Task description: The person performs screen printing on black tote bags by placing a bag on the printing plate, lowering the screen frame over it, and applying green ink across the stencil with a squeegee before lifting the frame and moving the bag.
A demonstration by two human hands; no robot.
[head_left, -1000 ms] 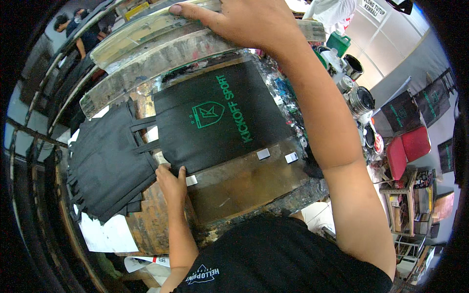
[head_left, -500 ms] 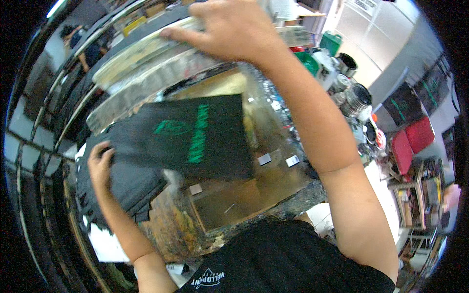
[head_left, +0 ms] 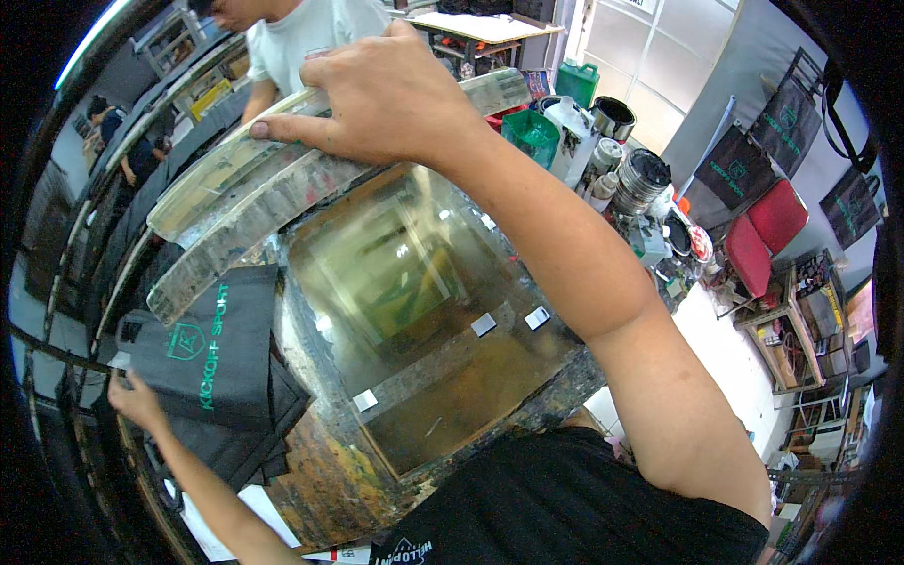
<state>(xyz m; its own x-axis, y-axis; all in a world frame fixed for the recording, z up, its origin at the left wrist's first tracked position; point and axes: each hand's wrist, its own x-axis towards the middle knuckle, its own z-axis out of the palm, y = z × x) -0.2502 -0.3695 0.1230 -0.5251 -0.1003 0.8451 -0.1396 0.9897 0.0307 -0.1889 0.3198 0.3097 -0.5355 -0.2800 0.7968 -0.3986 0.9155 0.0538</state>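
Under left hand (head_left: 137, 403), black bag (head_left: 209, 347)

A black fabric tote bag (head_left: 212, 353) carries a green shield emblem and green lettering. It lies on a stack of plain black bags (head_left: 240, 438). The glass printing bed (head_left: 414, 311) shows murky olive-green and amber-brown tones, with small pale grey tabs. The raised screen frame (head_left: 245, 212) is whitish and smeared grey. Beside them are a green plastic basket (head_left: 532, 132) and a red chair (head_left: 767, 235).
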